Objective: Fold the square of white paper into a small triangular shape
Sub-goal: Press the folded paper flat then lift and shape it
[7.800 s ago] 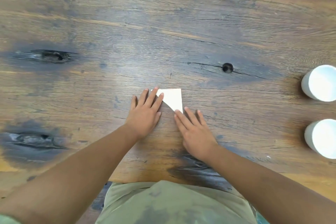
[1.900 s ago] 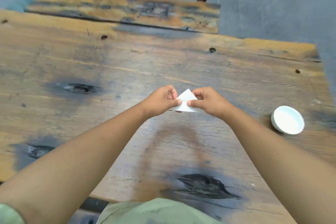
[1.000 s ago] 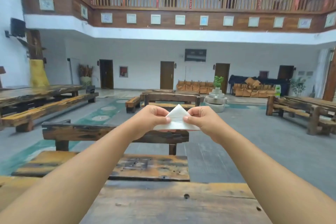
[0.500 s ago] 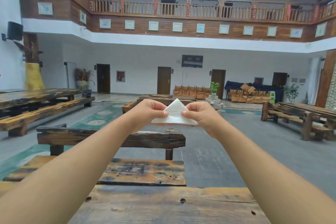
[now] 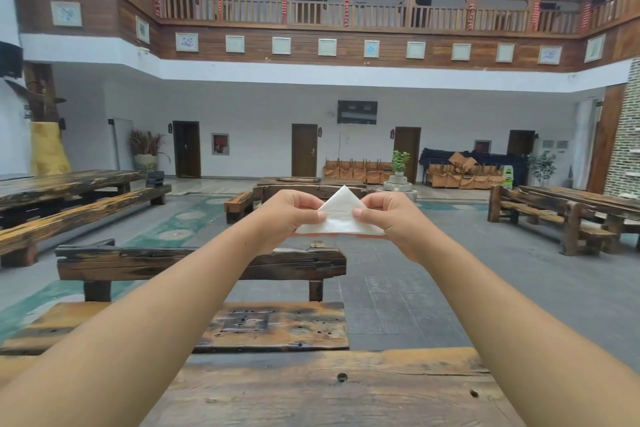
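Head view shows the paper [image 5: 341,215] already folded into a small white triangle, held up in the air well above the bench [image 5: 329,388]; the left hand [image 5: 291,215] and right hand [image 5: 388,215] each pinch a lower corner; folding looks finished.

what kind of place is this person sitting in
Probably a large rustic dining or gathering hall: long rough wooden tables and benches stand across a wide grey floor, with a railed wooden balcony around the upper storey.
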Tool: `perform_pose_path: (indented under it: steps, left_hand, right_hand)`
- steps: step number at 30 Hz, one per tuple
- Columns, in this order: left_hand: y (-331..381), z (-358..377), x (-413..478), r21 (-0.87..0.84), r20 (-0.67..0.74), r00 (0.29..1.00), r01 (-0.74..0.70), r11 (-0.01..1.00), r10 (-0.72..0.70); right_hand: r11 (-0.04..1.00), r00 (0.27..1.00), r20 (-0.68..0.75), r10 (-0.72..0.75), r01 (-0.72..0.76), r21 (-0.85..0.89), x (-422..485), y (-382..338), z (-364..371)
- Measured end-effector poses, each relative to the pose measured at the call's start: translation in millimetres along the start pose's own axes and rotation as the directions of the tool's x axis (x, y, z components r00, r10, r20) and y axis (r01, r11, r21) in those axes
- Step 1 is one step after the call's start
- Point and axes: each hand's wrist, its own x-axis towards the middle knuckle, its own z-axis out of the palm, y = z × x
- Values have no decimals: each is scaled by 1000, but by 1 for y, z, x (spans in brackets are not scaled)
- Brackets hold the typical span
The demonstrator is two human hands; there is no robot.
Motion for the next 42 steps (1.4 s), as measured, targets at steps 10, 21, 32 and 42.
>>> perform_pose_path:
  steps: [10, 21, 32, 42]
  left_hand:
    - [-13, 73, 26, -104, 143, 989, 38, 994, -23]
    - [-61, 195, 52, -215, 326, 941, 168, 962, -91]
    - [-171, 286, 52, -212, 428, 848, 430, 878, -312]
    - [-278, 334, 19, -190, 406, 701, 693, 696, -587]
  right_hand:
    - [992, 992, -53, 110, -106, 70, -42, 34, -54]
    - [954, 955, -53, 290, -285, 91, -102, 124, -119]
    - [851, 866, 19, 500, -495, 178, -143, 252, -132]
    - [665, 713, 149, 685, -696, 270, -189, 382, -99]
